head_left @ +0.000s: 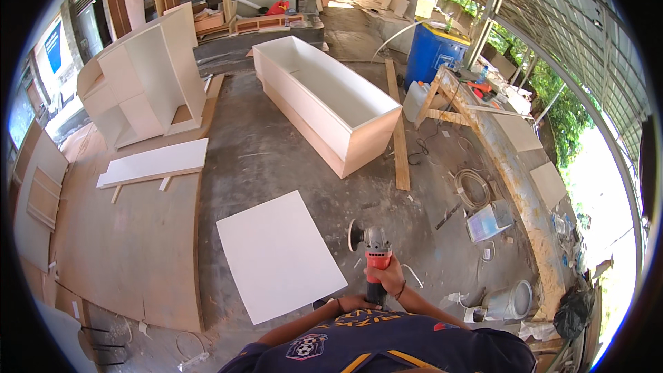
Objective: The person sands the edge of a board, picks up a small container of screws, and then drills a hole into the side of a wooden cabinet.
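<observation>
Nearest the camera is the wearer's dark shirt, and just beyond it the red power tool, held up in front of the body over the floor. Right hand: fingers wrapped around the red body. Left hand: by the tool's black rear end; can't make out whether its fingers grip or only touch. The round disc sits at the far end, facing left. Main risk: if the left hand isn't really holding, the tool could twist when running, since one grip may not resist the torque. Loose shirt cloth near the rear end might catch. The white panel, flat on the floor left of the tool, could get gouged if the disc tips onto it. Farther right, the coiled hose could snag a foot, likewise the bucket.
</observation>
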Tool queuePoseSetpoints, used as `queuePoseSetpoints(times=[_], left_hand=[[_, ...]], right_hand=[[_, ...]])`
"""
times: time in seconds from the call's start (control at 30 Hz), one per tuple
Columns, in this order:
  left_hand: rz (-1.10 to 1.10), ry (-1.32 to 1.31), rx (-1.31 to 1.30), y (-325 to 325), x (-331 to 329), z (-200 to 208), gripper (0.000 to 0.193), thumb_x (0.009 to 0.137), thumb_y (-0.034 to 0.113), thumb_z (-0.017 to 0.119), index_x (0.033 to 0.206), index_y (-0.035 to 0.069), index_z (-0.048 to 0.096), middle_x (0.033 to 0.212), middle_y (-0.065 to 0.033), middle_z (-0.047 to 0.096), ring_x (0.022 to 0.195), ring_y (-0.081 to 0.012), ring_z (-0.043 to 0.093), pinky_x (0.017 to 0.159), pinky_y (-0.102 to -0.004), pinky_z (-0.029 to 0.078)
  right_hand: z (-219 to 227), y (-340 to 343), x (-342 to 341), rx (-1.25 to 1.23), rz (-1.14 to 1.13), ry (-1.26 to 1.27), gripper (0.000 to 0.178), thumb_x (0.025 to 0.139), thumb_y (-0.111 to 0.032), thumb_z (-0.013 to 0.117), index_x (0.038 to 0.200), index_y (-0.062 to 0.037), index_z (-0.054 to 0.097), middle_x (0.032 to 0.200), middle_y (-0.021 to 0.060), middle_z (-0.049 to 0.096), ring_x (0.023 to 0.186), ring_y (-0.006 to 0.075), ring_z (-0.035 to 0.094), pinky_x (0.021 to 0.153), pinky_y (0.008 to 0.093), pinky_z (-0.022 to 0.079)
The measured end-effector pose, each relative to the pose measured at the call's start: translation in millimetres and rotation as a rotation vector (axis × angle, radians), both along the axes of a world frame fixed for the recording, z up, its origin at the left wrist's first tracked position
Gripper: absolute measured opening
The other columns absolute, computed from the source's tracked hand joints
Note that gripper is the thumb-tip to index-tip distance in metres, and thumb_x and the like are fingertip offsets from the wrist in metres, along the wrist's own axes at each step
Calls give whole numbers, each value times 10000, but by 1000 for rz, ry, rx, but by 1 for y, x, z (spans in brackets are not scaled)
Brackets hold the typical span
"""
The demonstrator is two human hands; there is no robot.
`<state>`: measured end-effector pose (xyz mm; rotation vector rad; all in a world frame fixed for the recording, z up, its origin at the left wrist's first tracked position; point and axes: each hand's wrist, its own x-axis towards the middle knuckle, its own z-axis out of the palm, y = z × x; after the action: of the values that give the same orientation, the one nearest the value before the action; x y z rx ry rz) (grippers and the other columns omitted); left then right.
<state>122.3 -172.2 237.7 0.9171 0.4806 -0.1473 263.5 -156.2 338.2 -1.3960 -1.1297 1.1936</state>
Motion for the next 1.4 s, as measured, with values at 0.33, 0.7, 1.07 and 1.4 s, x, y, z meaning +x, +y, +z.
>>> queuePoseSetpoints(times=[0.33, 0.7, 1.07, 1.4], left_hand=[[-201, -74, 103, -8, 46, 0, 549, 856, 357, 643, 1221, -33, 516, 1135, -85, 599, 1044, -148, 552, 950, -285, 405], [-338, -99, 180, -51, 150, 0, 536, 851, 341, 650, 1217, -28, 520, 1139, -87, 599, 1043, -155, 553, 953, -298, 404], [-442, -85, 381, -117, 293, 20, 489, 848, 322, 653, 1195, -3, 539, 1120, -83, 612, 1023, -165, 561, 946, -323, 408], [-628, -241, 359, -143, 367, -30, 319, 848, 212, 671, 1097, 22, 610, 1051, -53, 641, 987, -128, 559, 911, -310, 426]], right_hand=[[-22, -45, 61, -31, -220, 182, 419, 643, -41, 744, 1008, -15, 539, 834, 38, 605, 719, 116, 587, 632, 278, 505], [8, -127, 152, 90, -407, 172, 428, 646, -27, 719, 1021, -19, 515, 856, 41, 581, 718, 115, 571, 626, 272, 494], [-6, -218, 284, 250, -690, 270, 308, 680, 20, 644, 959, -44, 530, 802, 26, 571, 677, 110, 556, 595, 258, 467], [-8, -266, 336, 303, -849, 193, 402, 658, 4, 672, 1014, -48, 493, 829, 31, 552, 693, 123, 552, 614, 275, 481]])
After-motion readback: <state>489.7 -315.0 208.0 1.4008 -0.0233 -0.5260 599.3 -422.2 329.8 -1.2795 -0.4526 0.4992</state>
